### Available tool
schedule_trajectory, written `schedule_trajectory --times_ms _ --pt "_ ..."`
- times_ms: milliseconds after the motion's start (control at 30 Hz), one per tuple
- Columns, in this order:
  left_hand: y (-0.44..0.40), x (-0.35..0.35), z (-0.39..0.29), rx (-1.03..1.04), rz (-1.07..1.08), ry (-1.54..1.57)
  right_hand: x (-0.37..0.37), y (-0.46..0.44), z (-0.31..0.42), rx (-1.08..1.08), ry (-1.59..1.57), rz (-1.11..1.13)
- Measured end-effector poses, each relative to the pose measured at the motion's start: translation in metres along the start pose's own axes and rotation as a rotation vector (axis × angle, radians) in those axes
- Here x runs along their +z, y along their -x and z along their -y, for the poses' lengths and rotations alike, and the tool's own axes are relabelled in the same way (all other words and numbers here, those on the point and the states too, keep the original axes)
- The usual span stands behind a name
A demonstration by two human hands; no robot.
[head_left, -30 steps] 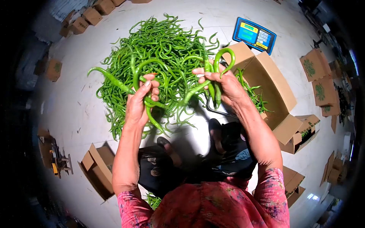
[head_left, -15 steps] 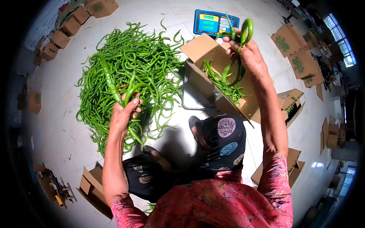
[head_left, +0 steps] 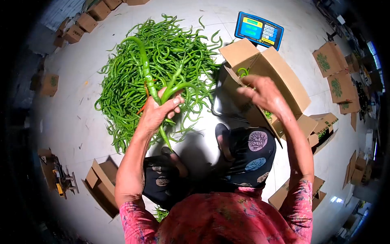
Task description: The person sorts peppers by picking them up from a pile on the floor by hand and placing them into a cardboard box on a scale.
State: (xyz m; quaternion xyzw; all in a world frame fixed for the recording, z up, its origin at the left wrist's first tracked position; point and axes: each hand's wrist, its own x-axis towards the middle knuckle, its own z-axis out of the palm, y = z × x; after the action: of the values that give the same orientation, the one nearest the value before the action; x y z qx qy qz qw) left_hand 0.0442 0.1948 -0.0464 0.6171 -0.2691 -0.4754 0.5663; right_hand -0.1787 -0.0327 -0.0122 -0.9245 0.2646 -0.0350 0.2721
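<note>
Several long green chili peppers are gripped in my left hand, one long one pointing up and curling over at the top. Below that fist a pepper tip sticks out. A big heap of green chili peppers lies on the floor just beyond, with a few red ones showing by the hand. My right hand is over the open cardboard box, fingers stretched out and slightly blurred, no pepper visibly held. Peppers inside the box show around it, partly hidden by the hand and a flap.
A scale's display stands behind the box, whose base rests on the metal scale platform. Another open box with peppers is to the right. Open boxes stand near my sides; more cartons line the room's edges.
My right hand has come down into the box opening, and the peppers it held up are no longer seen in it. My left hand keeps its peppers. The whole view has shifted.
</note>
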Motion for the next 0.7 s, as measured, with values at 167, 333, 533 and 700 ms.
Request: schedule_trajectory --times_ms 167,333,533,700 --pt "0.005 0.014 -0.007 0.103 -0.046 0.065 0.057 0.006 0.07 -0.046 -0.77 0.316" --pt "0.013 0.024 -0.009 0.158 0.014 0.309 0.111 -0.01 0.1 -0.064 -1.253 0.424" --pt "0.01 0.014 -0.003 0.26 -0.095 -0.087 0.11 -0.018 0.117 0.149 -1.299 0.531" --pt "0.007 0.007 0.003 0.157 -0.027 -0.13 0.129 -0.027 0.109 0.083 -1.291 0.486"
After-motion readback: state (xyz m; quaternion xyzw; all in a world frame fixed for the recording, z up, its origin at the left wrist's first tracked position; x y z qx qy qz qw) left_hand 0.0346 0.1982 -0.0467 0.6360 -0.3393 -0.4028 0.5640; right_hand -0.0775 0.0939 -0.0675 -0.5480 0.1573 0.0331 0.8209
